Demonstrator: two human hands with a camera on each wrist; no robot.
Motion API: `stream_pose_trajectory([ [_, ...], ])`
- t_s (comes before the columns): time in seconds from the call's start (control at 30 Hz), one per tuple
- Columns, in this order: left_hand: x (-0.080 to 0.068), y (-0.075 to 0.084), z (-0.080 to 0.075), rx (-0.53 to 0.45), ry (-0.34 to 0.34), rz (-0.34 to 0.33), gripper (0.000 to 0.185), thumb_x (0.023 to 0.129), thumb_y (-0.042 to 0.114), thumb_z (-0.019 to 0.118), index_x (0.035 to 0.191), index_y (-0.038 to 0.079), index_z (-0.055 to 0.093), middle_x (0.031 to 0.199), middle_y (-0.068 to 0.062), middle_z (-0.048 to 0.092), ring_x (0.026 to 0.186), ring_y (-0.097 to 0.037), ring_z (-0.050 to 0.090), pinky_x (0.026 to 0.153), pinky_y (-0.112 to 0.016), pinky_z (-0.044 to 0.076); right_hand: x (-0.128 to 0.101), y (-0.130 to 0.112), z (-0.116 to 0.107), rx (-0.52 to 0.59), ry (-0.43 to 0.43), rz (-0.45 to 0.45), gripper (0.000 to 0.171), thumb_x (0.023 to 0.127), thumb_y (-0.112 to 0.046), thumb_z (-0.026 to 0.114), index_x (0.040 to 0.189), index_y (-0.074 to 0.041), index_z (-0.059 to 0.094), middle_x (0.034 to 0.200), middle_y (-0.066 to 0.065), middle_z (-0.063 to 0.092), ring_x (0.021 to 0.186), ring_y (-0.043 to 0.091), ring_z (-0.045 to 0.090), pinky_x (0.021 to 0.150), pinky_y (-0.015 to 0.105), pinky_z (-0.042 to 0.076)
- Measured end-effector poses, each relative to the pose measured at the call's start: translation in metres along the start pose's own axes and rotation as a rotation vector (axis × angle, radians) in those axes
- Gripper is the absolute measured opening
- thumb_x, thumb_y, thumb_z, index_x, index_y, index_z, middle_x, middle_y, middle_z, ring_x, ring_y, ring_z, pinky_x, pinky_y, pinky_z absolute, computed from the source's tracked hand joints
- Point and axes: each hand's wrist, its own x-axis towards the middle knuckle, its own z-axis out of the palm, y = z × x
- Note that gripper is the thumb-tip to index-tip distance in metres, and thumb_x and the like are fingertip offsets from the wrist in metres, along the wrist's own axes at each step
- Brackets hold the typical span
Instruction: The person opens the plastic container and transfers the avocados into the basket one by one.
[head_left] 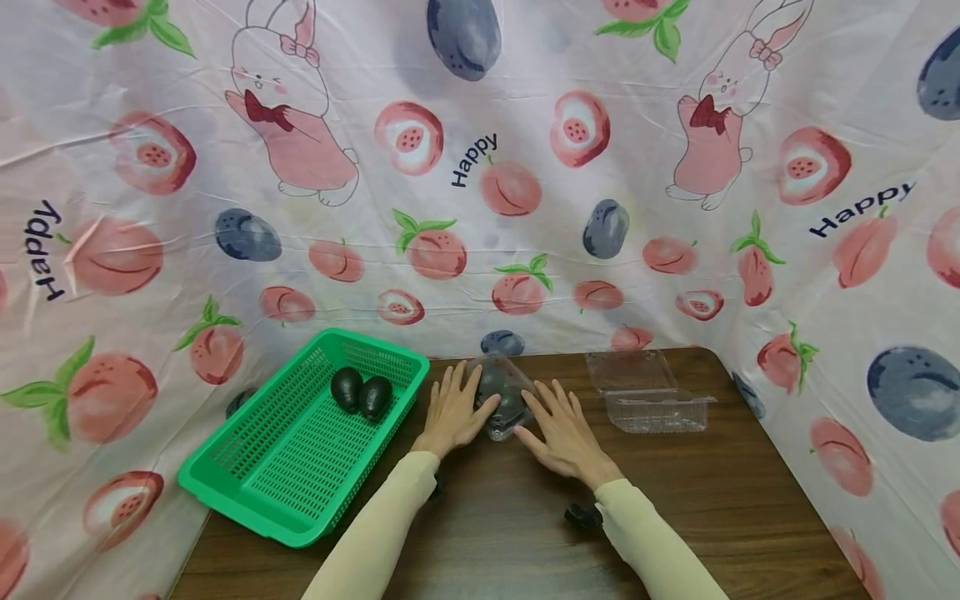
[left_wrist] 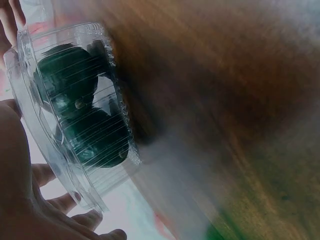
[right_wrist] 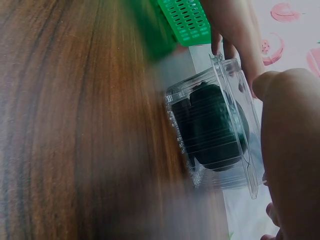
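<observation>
A clear plastic clamshell box [head_left: 504, 397] stands on the brown wooden table [head_left: 510, 525] with its lid raised. Dark avocados [left_wrist: 95, 137] lie inside it. My left hand [head_left: 456, 407] lies at its left side, fingers straight and thumb against the box. On the other side my right hand [head_left: 561, 427] rests with straight fingers touching the box. In the left wrist view the box [left_wrist: 75, 115] sits right by my palm [left_wrist: 20, 200]. The right wrist view shows the box [right_wrist: 210, 130] next to my right hand [right_wrist: 290, 150].
A green mesh basket [head_left: 247, 500] sits to the left with two dark avocados [head_left: 362, 393] at its far end. An empty clear clamshell [head_left: 645, 392] stands open at the back right. A fruit-print cloth [head_left: 480, 208] walls in the table.
</observation>
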Motion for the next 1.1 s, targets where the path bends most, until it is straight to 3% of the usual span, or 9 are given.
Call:
stream_pose_trajectory([
  [0.6,-0.038,0.001,0.004,0.003,-0.007,0.054,0.08,0.114,0.064,0.054,0.176,0.016,0.041,0.187,-0.02,0.029,0.176,-0.05,0.021,0.138,-0.077,0.021,-0.023,0.002,-0.006,0.004,0.023,0.015,0.078,0.114,-0.058,0.058,0.176,-0.014,0.042,0.186,0.022,0.031,0.176,0.053,0.017,0.139,0.077,0.018],
  [0.77,-0.048,-0.001,0.004,0.012,-0.007,0.068,0.08,0.114,0.065,0.053,0.177,0.018,0.041,0.187,-0.019,0.028,0.176,-0.048,0.02,0.138,-0.077,0.022,-0.028,0.002,-0.006,-0.01,0.053,-0.004,0.079,0.111,-0.058,0.062,0.173,-0.011,0.046,0.184,0.023,0.034,0.174,0.055,0.021,0.137,0.077,0.022],
  [1.1,-0.075,-0.004,0.005,0.046,-0.016,0.108,0.078,0.114,0.064,0.055,0.178,0.021,0.039,0.187,-0.017,0.029,0.175,-0.049,0.023,0.137,-0.077,0.024,-0.039,0.001,-0.007,-0.007,0.044,-0.002,0.088,0.108,-0.062,0.066,0.175,-0.011,0.042,0.186,0.022,0.03,0.175,0.054,0.018,0.138,0.077,0.02],
])
